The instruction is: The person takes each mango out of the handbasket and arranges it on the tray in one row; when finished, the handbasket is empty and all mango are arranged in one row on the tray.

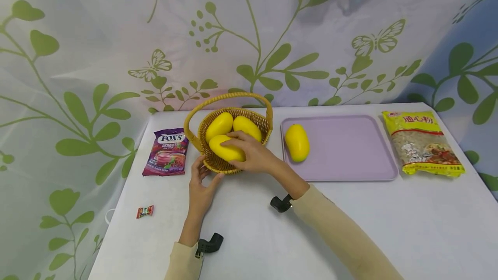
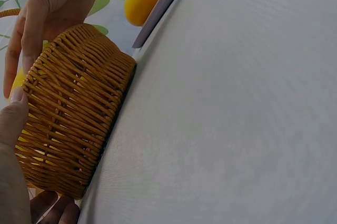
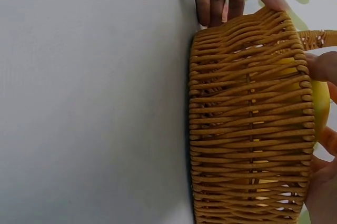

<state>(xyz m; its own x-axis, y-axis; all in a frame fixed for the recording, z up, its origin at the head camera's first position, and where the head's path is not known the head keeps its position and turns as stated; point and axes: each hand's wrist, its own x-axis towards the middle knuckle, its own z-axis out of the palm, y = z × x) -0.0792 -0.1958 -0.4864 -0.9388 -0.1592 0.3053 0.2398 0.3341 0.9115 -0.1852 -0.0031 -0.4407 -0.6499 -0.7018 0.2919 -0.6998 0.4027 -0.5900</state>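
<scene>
A wicker basket (image 1: 210, 163) with a tall arched handle stands on the table and holds three yellow mangoes. The right hand (image 1: 253, 152) grips the nearest mango (image 1: 225, 147), fingers over its top and thumb on the near side, at the basket's near rim. Behind it in the basket lie a mango (image 1: 219, 126) on the left and another mango (image 1: 247, 128) on the right. The left hand (image 1: 201, 193) holds the basket's near left side; in the left wrist view its thumb (image 2: 13, 116) presses near the rim and its fingers lie along the side.
Right of the basket, a lilac tray (image 1: 346, 150) carries one mango (image 1: 297, 143) at its left end. A pasta bag (image 1: 422, 144) lies at the far right. On the left are a purple candy bag (image 1: 166, 152) and a small wrapped candy (image 1: 145, 211). A patterned curtain hangs behind.
</scene>
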